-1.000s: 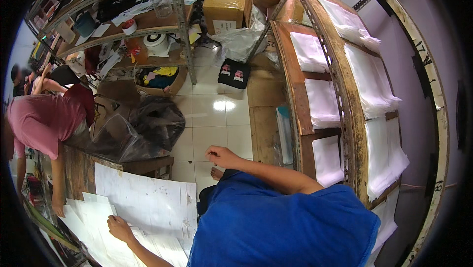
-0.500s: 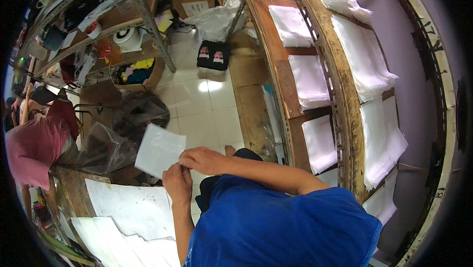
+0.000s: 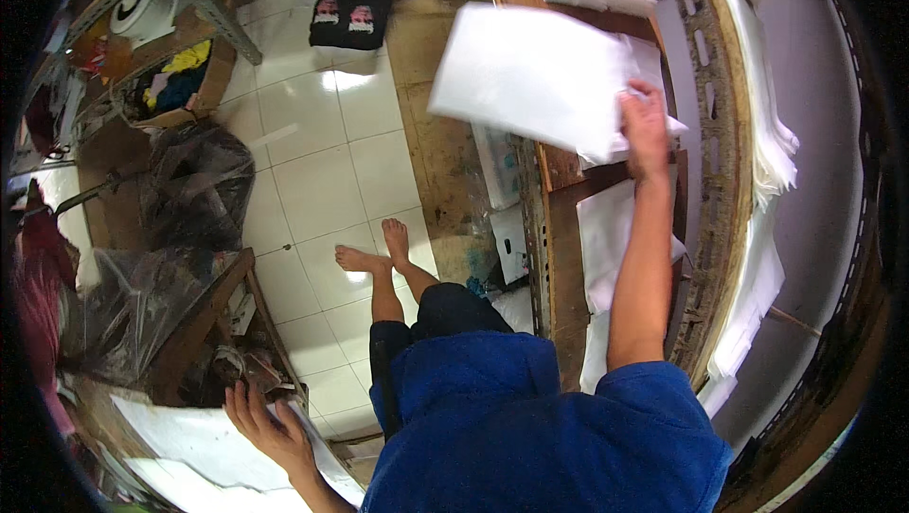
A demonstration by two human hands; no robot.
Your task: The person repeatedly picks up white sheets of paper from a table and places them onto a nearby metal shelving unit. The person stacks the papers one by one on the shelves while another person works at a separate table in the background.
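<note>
My right hand [image 3: 646, 134] reaches out to the shelf rack on the right. It grips the right edge of a white sheet [image 3: 530, 72], a little blurred, which extends leftward over the shelf edge and the floor. Whether it is one layer or several, I cannot tell. A stack of white sheets [image 3: 642, 60] lies partly behind it on the shelf. At the lower left, my left hand [image 3: 272, 432] has its fingers spread and holds nothing. It is above the edge of a worktable covered with white paper [image 3: 194, 437].
Stacks of white sheets [image 3: 753, 87] fill the rack behind its perforated metal post [image 3: 708, 87]. A folded black garment [image 3: 350, 17] lies on the tiled floor [image 3: 303, 120]. Dark plastic bags [image 3: 194, 186] and a box of cloth [image 3: 180, 87] are at the left. A person's sleeve [image 3: 43, 262] shows there.
Both hands were together at a small white sheet before me. Now they are apart: the right holds a white sheet at the rack, the left is open over the worktable. The view has shifted.
</note>
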